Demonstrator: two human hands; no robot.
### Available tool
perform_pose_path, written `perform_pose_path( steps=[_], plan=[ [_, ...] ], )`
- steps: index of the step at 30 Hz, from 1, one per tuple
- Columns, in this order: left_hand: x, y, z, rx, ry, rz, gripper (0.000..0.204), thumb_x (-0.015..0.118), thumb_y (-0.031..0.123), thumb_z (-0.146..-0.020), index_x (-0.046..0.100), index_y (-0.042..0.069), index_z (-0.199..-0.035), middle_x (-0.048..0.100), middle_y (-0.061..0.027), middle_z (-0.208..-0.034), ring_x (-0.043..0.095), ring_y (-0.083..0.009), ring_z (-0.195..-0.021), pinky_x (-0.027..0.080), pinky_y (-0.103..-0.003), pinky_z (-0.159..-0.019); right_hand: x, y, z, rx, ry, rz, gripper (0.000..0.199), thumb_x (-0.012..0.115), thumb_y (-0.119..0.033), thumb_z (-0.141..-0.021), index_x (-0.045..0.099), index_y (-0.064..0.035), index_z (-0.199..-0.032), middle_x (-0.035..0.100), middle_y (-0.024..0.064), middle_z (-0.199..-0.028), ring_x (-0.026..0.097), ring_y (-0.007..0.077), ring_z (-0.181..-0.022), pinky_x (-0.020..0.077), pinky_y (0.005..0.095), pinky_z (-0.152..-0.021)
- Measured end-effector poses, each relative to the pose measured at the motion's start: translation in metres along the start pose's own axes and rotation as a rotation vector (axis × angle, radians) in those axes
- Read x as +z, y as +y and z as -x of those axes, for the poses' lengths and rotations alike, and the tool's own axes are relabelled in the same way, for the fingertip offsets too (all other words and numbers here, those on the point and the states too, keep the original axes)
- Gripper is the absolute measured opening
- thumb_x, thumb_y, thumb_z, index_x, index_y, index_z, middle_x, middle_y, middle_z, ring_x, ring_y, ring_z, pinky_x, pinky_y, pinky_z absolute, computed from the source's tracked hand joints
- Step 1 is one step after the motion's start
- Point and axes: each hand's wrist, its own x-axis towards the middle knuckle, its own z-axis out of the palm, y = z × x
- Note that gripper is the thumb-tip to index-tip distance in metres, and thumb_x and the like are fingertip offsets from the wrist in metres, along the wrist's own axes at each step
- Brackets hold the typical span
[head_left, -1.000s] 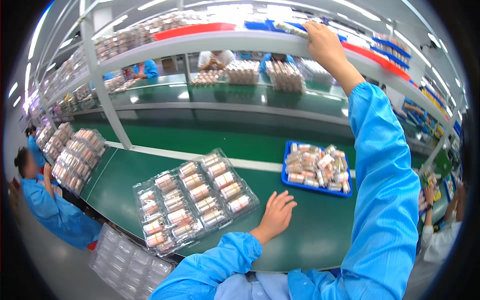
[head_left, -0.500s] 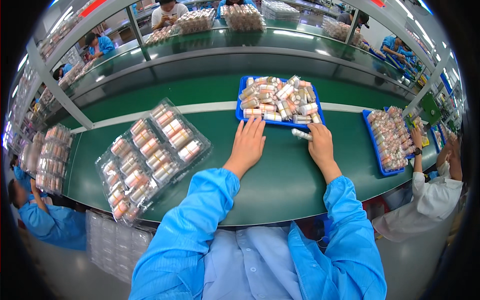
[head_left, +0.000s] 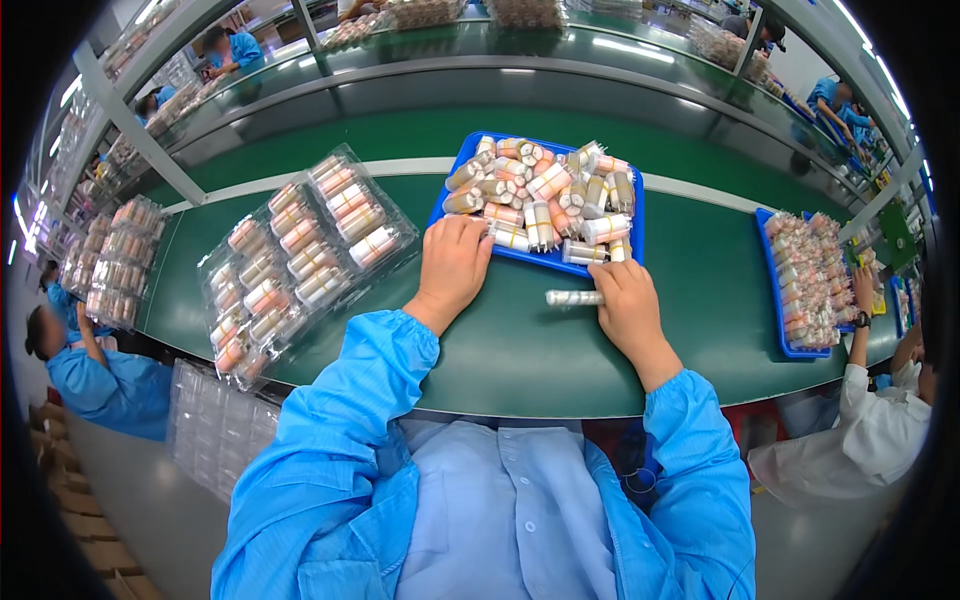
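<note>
Your right hand (head_left: 628, 305) grips a pale stick (head_left: 574, 298), its free end pointing left, just in front of the blue tray (head_left: 639, 220) heaped with cylinders (head_left: 549, 182). Your left hand (head_left: 452, 268) is at the tray's near left corner, fingers bent; whether it grips anything, I cannot tell. Farther left, a clear pack (head_left: 386, 206) of banded cylinders lies askew on the green table (head_left: 520, 365).

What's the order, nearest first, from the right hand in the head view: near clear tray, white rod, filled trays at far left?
1. White rod: in the right hand.
2. Near clear tray: to its left.
3. Far-left trays: farther left.
</note>
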Motion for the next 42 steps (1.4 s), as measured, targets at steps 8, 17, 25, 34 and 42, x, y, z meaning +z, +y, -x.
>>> perform_pose_path(
  steps=[8, 17, 25, 34, 42],
  plan=[
    [-0.008, 0.011, -0.030, 0.081, -0.060, 0.023, 0.048, 0.071, 0.011, -0.086, 0.055, 0.006, -0.131, 0.061, -0.0138, -0.127, 0.057, -0.0338, -0.118, 0.042, -0.046, -0.100, -0.016, -0.014, 0.019, -0.029, -0.007, -0.010, 0.039, 0.066, 0.005, -0.069, 0.070, -0.0031, -0.107, 0.065, 0.0086, -0.098, 0.061, 0.0295, -0.095, 0.0492, 0.0425, -0.083],
    [-0.048, 0.007, -0.029, -0.018, 0.064, 0.314, 0.043, 0.075, 0.012, -0.084, 0.061, 0.006, -0.124, 0.067, -0.0134, -0.113, 0.063, -0.0315, -0.105, 0.049, -0.043, -0.091, -0.039, -0.040, -0.025, 0.124, 0.295, -0.407, 0.008, 0.062, -0.007, -0.089, 0.068, -0.0016, -0.088, 0.066, 0.0116, -0.088, 0.061, 0.0288, -0.081, 0.0491, 0.0402, -0.074],
    [-0.087, -0.018, 0.052, -0.091, -0.359, 0.633, 0.042, 0.067, 0.005, -0.075, 0.060, 0.005, -0.116, 0.066, -0.0117, -0.108, 0.065, -0.0292, -0.101, 0.052, -0.038, -0.090, 0.046, -0.102, -0.056, 0.042, 0.049, -0.763, 0.021, 0.079, -0.015, -0.087, 0.065, -0.0024, -0.079, 0.063, 0.0095, -0.077, 0.060, 0.0229, -0.067, 0.0479, 0.0360, -0.059],
    [-0.080, -0.032, 0.058, 0.100, -0.326, 0.623, 0.044, 0.083, 0.014, -0.076, 0.062, 0.007, -0.114, 0.065, -0.0094, -0.104, 0.063, -0.0288, -0.094, 0.052, -0.038, -0.083, 0.064, -0.105, -0.040, 0.251, -0.203, -0.678, 0.031, 0.089, -0.025, -0.079, 0.066, -0.0043, -0.083, 0.064, 0.0066, -0.071, 0.061, 0.0181, -0.059, 0.0474, 0.0322, -0.054],
    [-0.077, -0.035, 0.059, -0.092, -0.423, 0.732, 0.048, 0.088, 0.021, -0.075, 0.063, 0.008, -0.114, 0.064, -0.0069, -0.101, 0.062, -0.0218, -0.088, 0.053, -0.034, -0.076, 0.062, -0.107, -0.046, 0.158, -0.232, -0.634, 0.017, 0.079, -0.015, -0.085, 0.067, -0.0034, -0.087, 0.065, 0.0086, -0.073, 0.064, 0.0187, -0.062, 0.0502, 0.0339, -0.057]
  ],
)
